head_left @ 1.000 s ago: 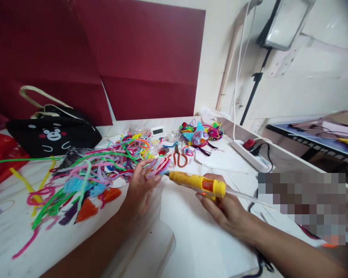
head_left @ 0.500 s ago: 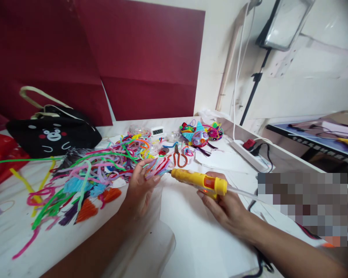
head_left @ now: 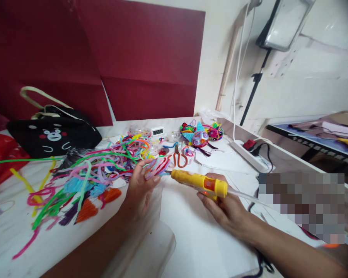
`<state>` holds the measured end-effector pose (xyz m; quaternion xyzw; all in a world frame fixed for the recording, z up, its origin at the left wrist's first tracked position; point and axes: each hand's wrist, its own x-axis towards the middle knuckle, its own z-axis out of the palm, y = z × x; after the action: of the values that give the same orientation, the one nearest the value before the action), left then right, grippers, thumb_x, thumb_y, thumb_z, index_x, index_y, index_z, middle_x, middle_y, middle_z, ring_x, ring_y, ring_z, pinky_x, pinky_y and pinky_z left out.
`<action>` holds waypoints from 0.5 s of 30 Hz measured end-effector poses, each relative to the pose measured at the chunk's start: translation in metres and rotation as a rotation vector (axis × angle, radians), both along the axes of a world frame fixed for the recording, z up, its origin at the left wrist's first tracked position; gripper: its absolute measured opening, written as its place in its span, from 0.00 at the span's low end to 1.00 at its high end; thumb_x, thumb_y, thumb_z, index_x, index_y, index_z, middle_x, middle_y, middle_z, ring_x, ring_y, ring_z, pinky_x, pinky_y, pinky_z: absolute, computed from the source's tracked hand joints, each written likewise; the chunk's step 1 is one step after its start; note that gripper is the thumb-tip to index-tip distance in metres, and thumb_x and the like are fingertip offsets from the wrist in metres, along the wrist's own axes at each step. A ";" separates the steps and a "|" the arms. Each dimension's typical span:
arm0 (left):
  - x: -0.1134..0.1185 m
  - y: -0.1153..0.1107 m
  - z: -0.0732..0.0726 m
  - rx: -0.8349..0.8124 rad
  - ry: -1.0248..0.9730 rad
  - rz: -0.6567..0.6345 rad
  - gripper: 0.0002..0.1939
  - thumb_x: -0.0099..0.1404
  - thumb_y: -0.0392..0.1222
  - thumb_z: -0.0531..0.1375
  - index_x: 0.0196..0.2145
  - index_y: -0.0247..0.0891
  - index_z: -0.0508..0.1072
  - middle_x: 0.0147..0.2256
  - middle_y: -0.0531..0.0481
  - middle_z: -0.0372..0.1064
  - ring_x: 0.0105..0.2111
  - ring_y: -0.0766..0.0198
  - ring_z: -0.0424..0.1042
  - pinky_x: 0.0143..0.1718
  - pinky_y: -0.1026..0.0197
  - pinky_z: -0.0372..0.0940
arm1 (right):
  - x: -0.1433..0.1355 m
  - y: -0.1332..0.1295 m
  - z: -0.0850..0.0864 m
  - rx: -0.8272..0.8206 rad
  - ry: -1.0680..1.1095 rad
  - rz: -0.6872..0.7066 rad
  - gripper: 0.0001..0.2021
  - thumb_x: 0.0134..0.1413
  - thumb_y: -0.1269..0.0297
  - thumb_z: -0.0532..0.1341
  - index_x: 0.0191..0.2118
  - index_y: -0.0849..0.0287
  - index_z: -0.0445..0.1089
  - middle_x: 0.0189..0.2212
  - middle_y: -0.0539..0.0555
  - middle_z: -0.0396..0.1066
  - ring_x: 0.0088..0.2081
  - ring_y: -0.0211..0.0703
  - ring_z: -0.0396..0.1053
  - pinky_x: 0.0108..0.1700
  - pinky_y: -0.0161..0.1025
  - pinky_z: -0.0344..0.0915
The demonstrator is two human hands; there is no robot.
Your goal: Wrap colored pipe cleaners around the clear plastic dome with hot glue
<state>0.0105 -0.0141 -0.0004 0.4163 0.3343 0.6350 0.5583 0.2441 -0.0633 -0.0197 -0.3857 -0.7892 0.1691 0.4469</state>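
My right hand is wrapped round a yellow glue gun, with a clear glue stick poking from its back and a small red light on its side. The gun's nozzle points left and meets, or nearly meets, a striped ball of coloured pipe cleaners. That ball is gripped between the thumb and fingers of my left hand, above the white table. Whether glue is coming out is too small to tell. Orange-handled scissors lie just behind the nozzle.
Loose pipe cleaners and tassels spread over the left side. Behind are a black bag, a small digital clock and finished colourful ornaments. A power strip with cables lies along the right-hand ledge.
Almost nothing differs. Both hands, the ball and the glue gun stay in nearly the same place, with only a very slight shift of the gun.
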 end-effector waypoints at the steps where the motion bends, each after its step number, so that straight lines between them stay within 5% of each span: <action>1: 0.000 0.000 0.000 -0.004 -0.003 0.003 0.27 0.47 0.37 0.71 0.45 0.43 0.69 0.39 0.53 0.74 0.35 0.66 0.74 0.38 0.65 0.67 | 0.000 0.000 0.001 0.012 -0.015 0.003 0.14 0.59 0.69 0.57 0.48 0.44 0.58 0.47 0.54 0.63 0.43 0.48 0.69 0.32 0.42 0.67; 15: -0.001 0.002 -0.001 0.000 0.012 0.017 0.27 0.47 0.37 0.70 0.45 0.43 0.69 0.40 0.52 0.74 0.38 0.62 0.74 0.39 0.62 0.68 | -0.001 0.002 0.001 0.036 0.009 -0.029 0.14 0.60 0.68 0.56 0.49 0.44 0.57 0.45 0.54 0.64 0.44 0.50 0.68 0.36 0.46 0.67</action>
<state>0.0091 -0.0124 -0.0014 0.4174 0.3412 0.6372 0.5508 0.2430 -0.0611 -0.0192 -0.3883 -0.7843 0.1500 0.4600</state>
